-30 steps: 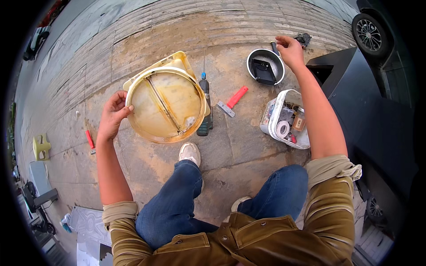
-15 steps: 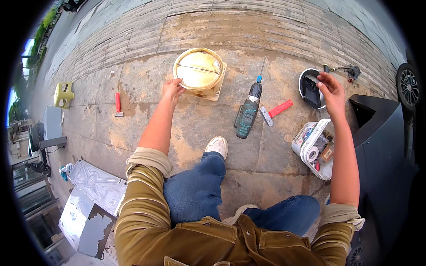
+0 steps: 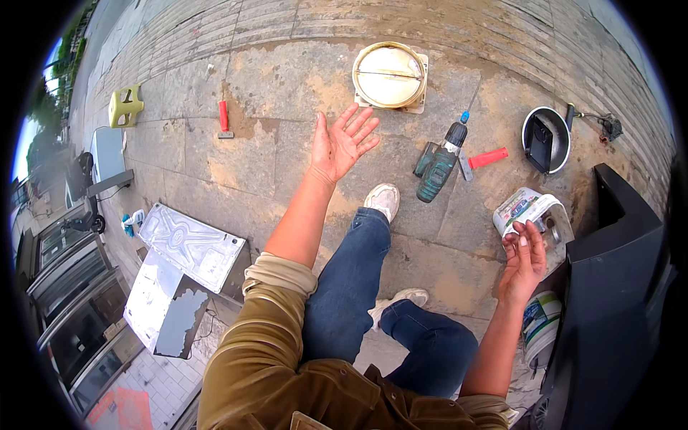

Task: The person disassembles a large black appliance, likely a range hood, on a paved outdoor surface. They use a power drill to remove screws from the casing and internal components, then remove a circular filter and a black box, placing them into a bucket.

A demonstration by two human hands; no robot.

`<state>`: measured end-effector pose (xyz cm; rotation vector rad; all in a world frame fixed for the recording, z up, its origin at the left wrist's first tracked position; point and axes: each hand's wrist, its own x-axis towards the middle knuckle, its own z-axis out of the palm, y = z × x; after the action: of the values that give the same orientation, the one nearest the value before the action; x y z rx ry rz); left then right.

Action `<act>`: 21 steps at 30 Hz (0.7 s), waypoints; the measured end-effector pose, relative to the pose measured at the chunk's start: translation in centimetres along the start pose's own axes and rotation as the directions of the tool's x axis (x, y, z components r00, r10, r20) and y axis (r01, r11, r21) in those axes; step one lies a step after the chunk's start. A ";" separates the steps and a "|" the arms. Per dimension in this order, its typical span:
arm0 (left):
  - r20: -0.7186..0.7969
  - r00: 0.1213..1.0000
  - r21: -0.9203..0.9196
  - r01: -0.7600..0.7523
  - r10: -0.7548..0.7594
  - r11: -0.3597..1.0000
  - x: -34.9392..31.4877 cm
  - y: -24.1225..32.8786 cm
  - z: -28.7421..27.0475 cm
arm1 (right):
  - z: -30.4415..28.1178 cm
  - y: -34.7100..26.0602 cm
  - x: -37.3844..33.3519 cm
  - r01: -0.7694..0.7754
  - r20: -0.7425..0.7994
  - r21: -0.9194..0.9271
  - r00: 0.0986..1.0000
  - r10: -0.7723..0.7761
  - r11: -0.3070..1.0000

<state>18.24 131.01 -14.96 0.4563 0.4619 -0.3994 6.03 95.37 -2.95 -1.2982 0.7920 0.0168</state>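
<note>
My left hand (image 3: 340, 147) is open, palm up with the fingers spread, and holds nothing. Just beyond it on the ground lies a round, yellowed vent-like piece (image 3: 389, 75) with a square flange and a thin rod across its middle; a gap separates it from my fingertips. My right hand (image 3: 523, 265) hovers over the near edge of a white plastic bucket (image 3: 517, 208), its fingers loosely bent and nothing visible in them. Between the hands and farther off lie a teal and black cordless drill (image 3: 438, 165) with a long bit and a red-handled scraper (image 3: 487, 159).
A round metal bowl (image 3: 566, 143) holds a black case (image 3: 539, 143). Another red-handled scraper (image 3: 223, 118) and a yellow-green stool (image 3: 127, 107) are at left, beyond metal panels (image 3: 190, 240). A dark cabinet-like body (image 3: 616, 265) and a second bucket (image 3: 539, 326) stand at right.
My left hand has let go of the round piece and turned palm up. My right hand has come away from the bowl, down toward the bucket. The whole view has shifted.
</note>
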 end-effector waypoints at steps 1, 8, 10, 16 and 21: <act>-0.029 0.999 0.009 0.032 -0.032 0.999 -2.0 -0.2 0.7 | 0.6 -0.5 -2.1 -0.051 -0.028 0.001 0.998 0.051 0.999; -0.702 0.710 0.454 0.398 0.046 0.797 -28.2 8.4 -0.5 | 3.2 -7.4 -17.6 -0.302 -0.004 -0.026 0.953 0.302 0.953; -0.817 0.562 0.456 0.495 0.128 0.740 -41.2 11.4 -1.6 | 5.0 -11.0 -21.1 -0.309 0.075 -0.057 0.947 0.312 0.949; -0.893 0.094 0.446 0.307 0.440 0.841 -69.9 16.5 2.2 | 17.2 -19.9 -34.8 -0.201 0.325 -0.023 0.925 0.198 0.979; -0.890 0.073 0.451 0.295 0.451 0.842 -73.7 20.2 2.8 | 22.4 -24.0 -41.5 0.079 0.546 -0.117 0.838 -0.002 0.990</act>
<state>-32.10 165.55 31.04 1.3774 1.7899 0.0259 -2.91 124.24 40.47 -1.3457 0.2716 0.3992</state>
